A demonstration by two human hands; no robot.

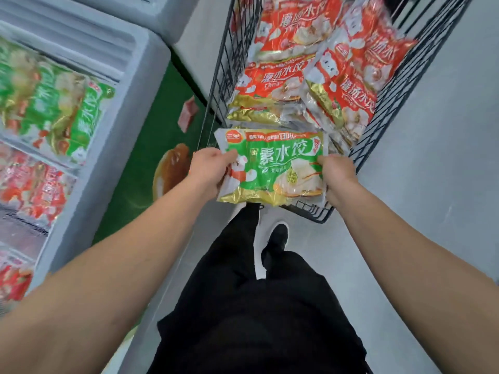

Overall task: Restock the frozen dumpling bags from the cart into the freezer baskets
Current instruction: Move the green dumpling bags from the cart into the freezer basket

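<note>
Over the cart's near end: green dumpling bag (275, 168) held.
Left hand (209, 168) and right hand (337, 174) grip its side edges with curled fingers; it likely needs carrying toward nine o'clock, to the freezer basket (118, 60) holding green bags, leaving the cart (383, 109) of red ones.

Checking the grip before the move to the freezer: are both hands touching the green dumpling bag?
Touching. The head view shows the left hand gripping the green dumpling bag at its left edge and the right hand gripping its right edge.
</note>
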